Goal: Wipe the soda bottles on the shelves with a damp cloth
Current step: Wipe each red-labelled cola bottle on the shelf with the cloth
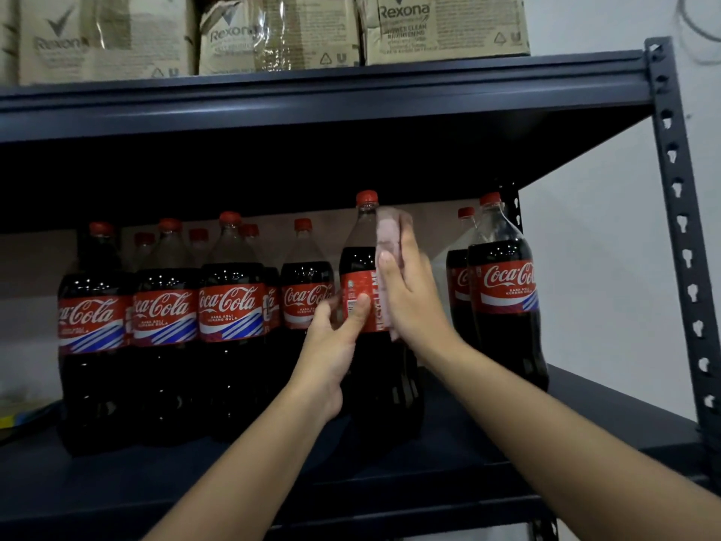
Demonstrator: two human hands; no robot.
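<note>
While the left hand (335, 337) wraps its thumb and fingers round the label band of the bottle (372, 306), the right hand (409, 290) presses a pink cloth (388, 244) flat against the bottle's right side, fingers straight and pointing up toward the neck. That bottle stands upright on the dark shelf (468, 454), between both hands and slightly forward of the row of bottles (164, 326) to its left; two more bottles (503, 298) stand to its right. Its long axis runs straight up, so the wipe probably travels along it, from the shoulder down. With the cloth already on that side, the left hand likely has to turn the bottle to bring unwiped faces round.
</note>
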